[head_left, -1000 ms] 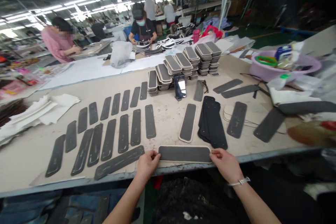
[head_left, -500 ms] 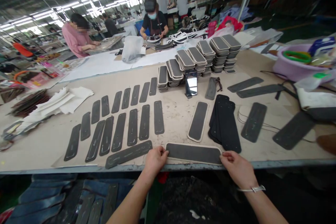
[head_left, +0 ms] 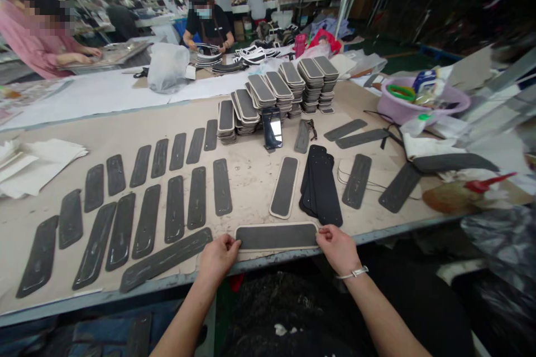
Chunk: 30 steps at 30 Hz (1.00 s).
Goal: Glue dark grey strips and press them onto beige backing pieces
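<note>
In the head view, I have the long grey panel with a cream border point(head_left: 276, 237) stretched crosswise between my two hands, along the near edge of the beige-topped counter point(head_left: 251, 178). My left hand point(head_left: 220, 258) has its fingers closed on the panel's left end, thumb and forefinger pinched together. My right hand point(head_left: 339, 249), with a silver bracelet point(head_left: 353, 273) at the wrist, pinches the right end the same way. I cannot tell whether the panel's underside touches the counter.

Just beyond it I see a second cream-edged grey panel point(head_left: 285, 187) lying flat, and to its right an overlapping fan of black panels point(head_left: 322, 189). To my left are two uneven rows of dark grey strips with glossy streaks point(head_left: 175, 209), with one slanted dark strip point(head_left: 166, 259) near my left hand. Farther back stand stacks of cream-bordered panels point(head_left: 262, 89), a dark smartphone point(head_left: 273, 128) in front of them. On the right I see a lilac plastic basin point(head_left: 391, 107) and an amber bottle with a red nozzle point(head_left: 446, 196). Across the way, a masked person in a black top point(head_left: 215, 25) handles curved pieces.
</note>
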Tool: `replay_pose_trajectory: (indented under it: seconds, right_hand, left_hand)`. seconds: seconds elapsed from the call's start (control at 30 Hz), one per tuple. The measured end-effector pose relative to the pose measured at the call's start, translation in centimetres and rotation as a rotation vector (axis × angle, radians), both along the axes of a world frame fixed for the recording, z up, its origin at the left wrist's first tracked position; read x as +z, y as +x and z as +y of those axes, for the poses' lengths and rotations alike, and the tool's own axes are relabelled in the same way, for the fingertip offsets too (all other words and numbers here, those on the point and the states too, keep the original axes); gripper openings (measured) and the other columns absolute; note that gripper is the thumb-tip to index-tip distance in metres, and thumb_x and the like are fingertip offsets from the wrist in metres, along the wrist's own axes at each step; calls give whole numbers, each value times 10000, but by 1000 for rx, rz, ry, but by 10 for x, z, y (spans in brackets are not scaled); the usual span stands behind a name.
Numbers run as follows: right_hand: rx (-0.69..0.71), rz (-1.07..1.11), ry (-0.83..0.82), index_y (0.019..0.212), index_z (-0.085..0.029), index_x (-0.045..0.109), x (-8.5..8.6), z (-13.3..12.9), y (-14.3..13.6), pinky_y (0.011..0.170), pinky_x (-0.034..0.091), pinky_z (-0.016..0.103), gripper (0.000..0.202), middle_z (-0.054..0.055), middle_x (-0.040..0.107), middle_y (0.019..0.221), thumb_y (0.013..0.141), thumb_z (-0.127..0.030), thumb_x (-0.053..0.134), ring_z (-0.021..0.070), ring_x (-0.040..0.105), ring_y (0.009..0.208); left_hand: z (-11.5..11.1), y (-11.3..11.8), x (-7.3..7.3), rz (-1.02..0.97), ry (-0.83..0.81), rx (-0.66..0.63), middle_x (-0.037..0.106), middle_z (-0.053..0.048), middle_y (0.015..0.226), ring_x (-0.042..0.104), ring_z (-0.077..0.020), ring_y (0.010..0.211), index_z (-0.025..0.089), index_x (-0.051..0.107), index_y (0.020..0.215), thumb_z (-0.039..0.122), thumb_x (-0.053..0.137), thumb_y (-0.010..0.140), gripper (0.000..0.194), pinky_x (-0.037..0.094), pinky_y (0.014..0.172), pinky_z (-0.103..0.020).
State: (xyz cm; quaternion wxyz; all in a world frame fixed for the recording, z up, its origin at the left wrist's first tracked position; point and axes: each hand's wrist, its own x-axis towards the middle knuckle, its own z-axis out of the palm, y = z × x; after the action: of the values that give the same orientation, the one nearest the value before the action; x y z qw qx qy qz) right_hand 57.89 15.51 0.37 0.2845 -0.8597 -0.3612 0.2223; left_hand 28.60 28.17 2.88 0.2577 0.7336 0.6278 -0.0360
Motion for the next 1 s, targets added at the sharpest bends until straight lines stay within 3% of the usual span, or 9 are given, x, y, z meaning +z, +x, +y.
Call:
replay_pose_trajectory:
  seconds: [0.27, 0.43, 0.53, 0.6, 0.7, 0.77, 1.0]
  right_hand:
    - [10, -26, 16, 745, -215, 615, -1, 0, 0, 647, 450, 279, 106, -1, 662, 658, 726, -293, 546, 189, 649, 651]
    - [49, -51, 59, 744, -226, 626, -5, -3, 0, 648, 459, 280, 141, -6, 658, 657, 732, -331, 531, 186, 643, 642]
    - [91, -81, 93, 764, -226, 645, -8, -5, 1, 666, 466, 287, 182, 5, 665, 697, 742, -344, 508, 185, 635, 651]
    - [118, -115, 118, 771, -220, 656, -10, -6, 1, 674, 472, 299, 221, 22, 662, 713, 756, -360, 486, 193, 627, 659]
    - [162, -179, 160, 782, -210, 676, -12, -7, 2, 698, 480, 319, 280, 52, 658, 749, 788, -377, 452, 209, 621, 701]
    - [191, -224, 193, 817, -199, 696, -11, -9, 4, 727, 486, 324, 314, 70, 654, 789, 817, -376, 435, 211, 619, 735]
    - [261, -381, 295, 1047, -170, 694, 9, -15, -3, 748, 504, 316, 348, 104, 619, 931, 943, -359, 420, 204, 607, 789]
  left_hand:
    - [-2, 1, 3, 43, 27, -36, 615, -6, 612, 620, -193, 668, 219, 577, 724, 403, 538, 865, 235, 312, 573, -249]
    - [-4, -14, -1, -72, 213, -62, 651, -30, 798, 629, -188, 723, 194, 600, 940, 386, 576, 855, 212, 420, 636, -264]
    - [-5, -8, -1, -257, 458, -228, 648, -82, 1021, 631, -199, 894, 191, 635, 1051, 351, 525, 906, 243, 473, 805, -301]
    - [-4, 7, -2, -356, 523, -380, 638, -93, 1095, 606, -215, 1001, 196, 657, 1080, 320, 516, 922, 246, 466, 898, -330]
    - [2, 35, -10, -406, 455, -563, 646, -97, 1094, 592, -227, 1011, 187, 679, 1089, 265, 550, 910, 233, 474, 914, -361]
    - [7, 49, -18, -406, 413, -609, 653, -103, 1050, 592, -229, 973, 174, 699, 1056, 236, 576, 893, 213, 485, 892, -376]
    - [13, 57, -31, -439, 373, -559, 667, -82, 962, 594, -206, 917, 188, 749, 956, 233, 630, 859, 160, 489, 865, -363]
